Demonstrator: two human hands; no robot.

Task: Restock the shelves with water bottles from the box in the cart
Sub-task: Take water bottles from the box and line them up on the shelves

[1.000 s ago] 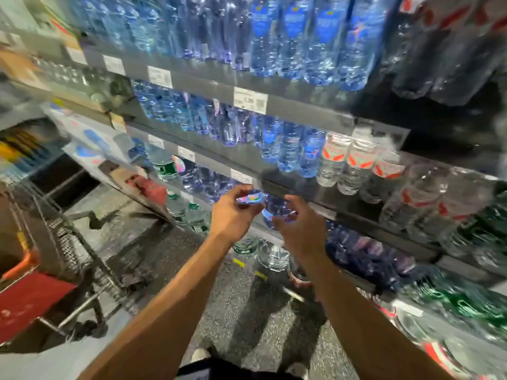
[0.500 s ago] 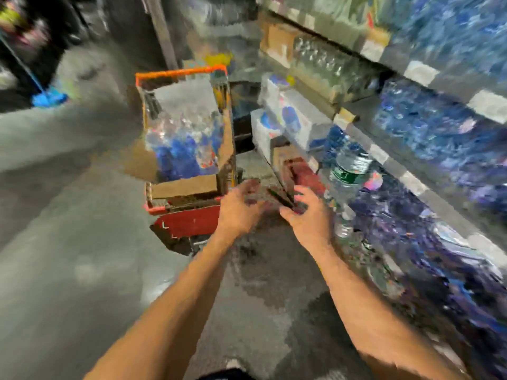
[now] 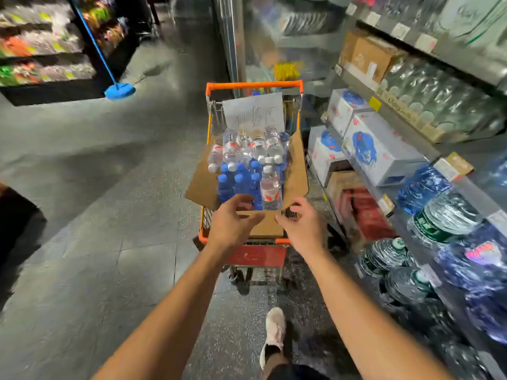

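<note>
An orange-framed cart (image 3: 255, 85) stands in the aisle ahead of me. In it sits an open cardboard box (image 3: 201, 185) packed with water bottles. Blue-capped bottles (image 3: 236, 181) fill the near part. Clear bottles with white caps and red labels (image 3: 259, 146) fill the far part, and one clear bottle (image 3: 270, 187) stands at the near right. My left hand (image 3: 231, 224) and my right hand (image 3: 301, 227) hover side by side over the box's near edge, fingers loosely spread, holding nothing. The shelves (image 3: 428, 157) with bottled water run along my right.
White and blue cartons (image 3: 381, 146) and red crates (image 3: 365, 212) sit on the lower shelves by the cart. A blue mop (image 3: 119, 90) leans against a snack display at the far left. Grey floor stretches to the cart's left. My shoe (image 3: 274, 329) is below.
I have turned from the shelf, where both hands were at a bottle, to the cart. Both hands have come away with nothing in them and now reach over the box.
</note>
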